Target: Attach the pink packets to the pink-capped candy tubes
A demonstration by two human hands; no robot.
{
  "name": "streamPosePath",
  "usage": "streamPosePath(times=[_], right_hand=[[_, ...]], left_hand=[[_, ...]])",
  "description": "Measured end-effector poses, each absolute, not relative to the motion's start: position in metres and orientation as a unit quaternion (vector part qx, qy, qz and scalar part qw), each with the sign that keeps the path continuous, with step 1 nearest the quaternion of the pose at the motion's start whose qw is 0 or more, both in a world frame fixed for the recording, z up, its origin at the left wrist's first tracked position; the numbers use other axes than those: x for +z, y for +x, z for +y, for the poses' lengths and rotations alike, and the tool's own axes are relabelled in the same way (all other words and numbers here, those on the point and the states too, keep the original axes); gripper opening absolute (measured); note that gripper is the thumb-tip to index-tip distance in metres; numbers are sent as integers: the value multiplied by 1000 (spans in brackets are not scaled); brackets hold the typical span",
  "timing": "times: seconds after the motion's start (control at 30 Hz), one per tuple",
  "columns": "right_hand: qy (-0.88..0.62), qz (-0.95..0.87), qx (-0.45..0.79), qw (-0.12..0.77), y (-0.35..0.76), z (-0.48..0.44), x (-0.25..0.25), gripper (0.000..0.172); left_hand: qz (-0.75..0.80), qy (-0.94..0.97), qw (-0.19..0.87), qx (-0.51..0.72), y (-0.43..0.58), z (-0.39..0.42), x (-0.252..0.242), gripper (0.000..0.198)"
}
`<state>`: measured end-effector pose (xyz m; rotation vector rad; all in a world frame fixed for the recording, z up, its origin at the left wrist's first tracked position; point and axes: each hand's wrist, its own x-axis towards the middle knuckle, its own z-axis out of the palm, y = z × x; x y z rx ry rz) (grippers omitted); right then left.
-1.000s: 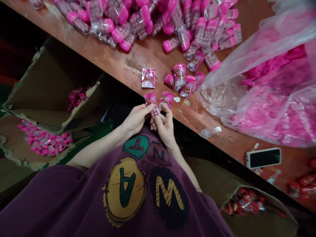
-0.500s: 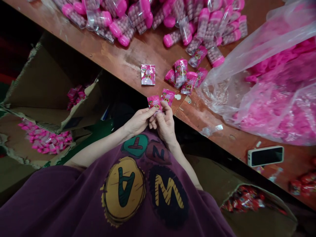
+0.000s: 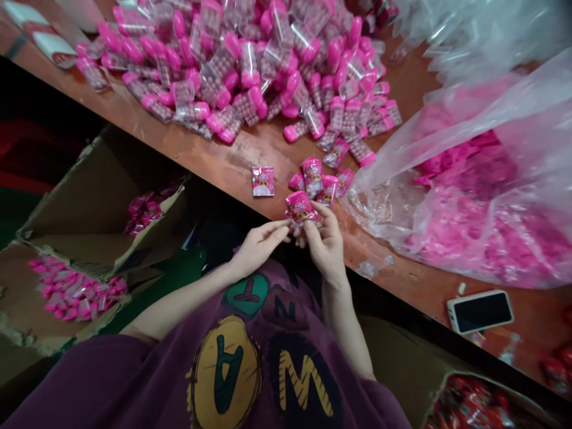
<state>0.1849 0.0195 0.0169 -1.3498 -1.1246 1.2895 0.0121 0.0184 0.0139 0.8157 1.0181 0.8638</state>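
My right hand (image 3: 325, 241) pinches a small pink labelled candy packet (image 3: 300, 208) just over the near edge of the wooden table (image 3: 250, 156). My left hand (image 3: 258, 244) sits right beside it, fingertips touching the packet's lower left corner, fingers lightly curled. A single flat pink label packet (image 3: 263, 180) lies on the table just beyond, and a few labelled pink packets (image 3: 319, 176) lie in a small cluster to its right. Further back spreads a big heap of clear candy tubes with pink caps (image 3: 250, 65).
A large clear plastic bag of pink pieces (image 3: 473, 196) fills the table's right side. A phone (image 3: 480, 311) lies near the front right edge. Cardboard boxes (image 3: 96, 205) with pink packets stand at the lower left, and a box of red packets (image 3: 473, 408) at the lower right.
The view tilted so more of the table's heap shows. Both hands moved slightly right and forward. The second packet that lay by the table edge is no longer seen apart from the held one.
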Motion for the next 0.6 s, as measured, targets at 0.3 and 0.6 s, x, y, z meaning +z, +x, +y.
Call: streamPosePath(times=[0.3,0.6], right_hand=[[-680,-615,137,376,244,87,24,34],[-728,-667,71,143,230,222,23,31]], left_hand=[[571,484,476,461,-16,48,20,18],[487,547,539,417,11,33,13,16]])
